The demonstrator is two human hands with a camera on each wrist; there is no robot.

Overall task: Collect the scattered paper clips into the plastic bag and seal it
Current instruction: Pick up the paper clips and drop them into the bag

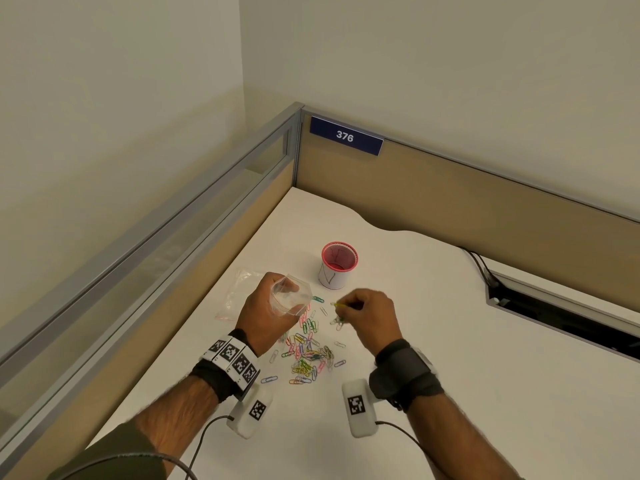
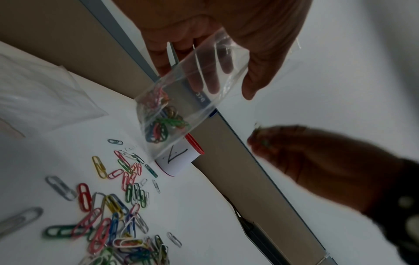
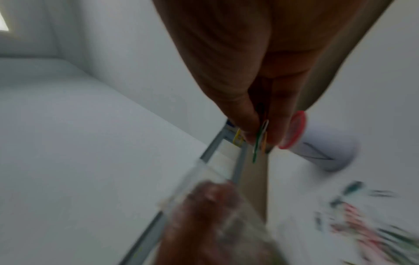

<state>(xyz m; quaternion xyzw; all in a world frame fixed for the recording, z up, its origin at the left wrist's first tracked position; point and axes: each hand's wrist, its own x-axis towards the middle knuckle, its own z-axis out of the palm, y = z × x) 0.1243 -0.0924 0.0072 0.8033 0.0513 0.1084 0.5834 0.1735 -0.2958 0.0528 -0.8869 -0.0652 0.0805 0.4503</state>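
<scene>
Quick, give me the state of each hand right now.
Left hand: holding the clear plastic bag open.
Right hand: pinching a few paper clips.

The clear bag (image 2: 192, 89) hangs tilted above the desk, mouth open, a small clump of coloured clips (image 2: 162, 123) at its bottom. Loose clips (image 1: 306, 355) in many colours lie scattered beneath it. A few more clips (image 3: 260, 138), perhaps three, are raised near the mouth.
</scene>
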